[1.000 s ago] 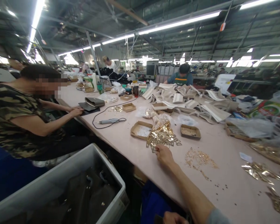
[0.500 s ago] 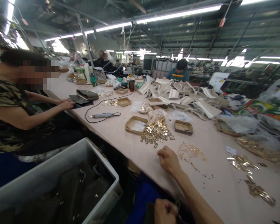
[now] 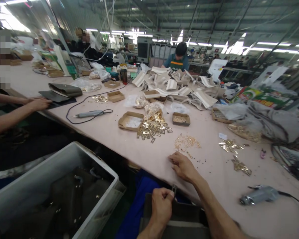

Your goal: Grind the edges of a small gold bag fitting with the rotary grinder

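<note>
Resting on the pink table (image 3: 129,146), the right hand (image 3: 183,166) pinches one tiny piece, indistinct; the left hand (image 3: 161,205) grips one metal clasp (image 3: 173,189) on a grey bag (image 3: 174,215) below the table edge; three cardboard trays (image 3: 131,120) flank one gold buckle pile (image 3: 153,127).

Long pink worktable (image 3: 114,132) — gold clips pile (image 3: 153,126) mid-table beside cardboard tray (image 3: 131,121); corded pen tool (image 3: 89,114) toward the left edge; power tool (image 3: 257,195) near the front-right edge; white bag panels (image 3: 179,89) along the far edge.
</note>
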Demonstrator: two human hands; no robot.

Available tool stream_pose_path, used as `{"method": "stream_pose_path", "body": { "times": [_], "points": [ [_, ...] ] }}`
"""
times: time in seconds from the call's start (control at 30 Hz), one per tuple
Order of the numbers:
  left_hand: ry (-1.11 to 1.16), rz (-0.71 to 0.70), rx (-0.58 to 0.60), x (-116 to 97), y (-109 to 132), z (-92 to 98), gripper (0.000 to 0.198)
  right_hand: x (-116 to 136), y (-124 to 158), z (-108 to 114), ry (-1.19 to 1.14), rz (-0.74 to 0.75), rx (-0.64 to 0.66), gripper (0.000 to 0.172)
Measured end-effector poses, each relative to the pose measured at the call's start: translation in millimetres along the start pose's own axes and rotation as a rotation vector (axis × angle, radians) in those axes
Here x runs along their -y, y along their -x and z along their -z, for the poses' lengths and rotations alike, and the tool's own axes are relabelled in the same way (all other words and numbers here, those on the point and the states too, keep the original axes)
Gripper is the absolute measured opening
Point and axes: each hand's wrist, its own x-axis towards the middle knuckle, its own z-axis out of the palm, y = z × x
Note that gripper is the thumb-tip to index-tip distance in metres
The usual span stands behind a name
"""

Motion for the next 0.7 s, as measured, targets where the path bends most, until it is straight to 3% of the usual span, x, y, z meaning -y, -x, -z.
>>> {"method": "stream_pose_path", "body": {
  "times": [0.37,0.57,0.7],
  "points": [
    [0.026,-0.036,-0.006,1.0,0.8,-1.9,0.029,-5.2,8.7,-18.3,0.034,-0.342,-0.202,0.011],
    [0.041,-0.059,-0.035,1.7,0.8,-2.1,0.024,2.7,14.1,-16.1,-0.053,-0.33,-0.222,0.012],
    [0.069,-0.069,-0.038,3.4,4.0,-2.3,0.023,9.8,38.2,-7.1,-0.193,-0.288,-0.241,0.016]
  ]
}}
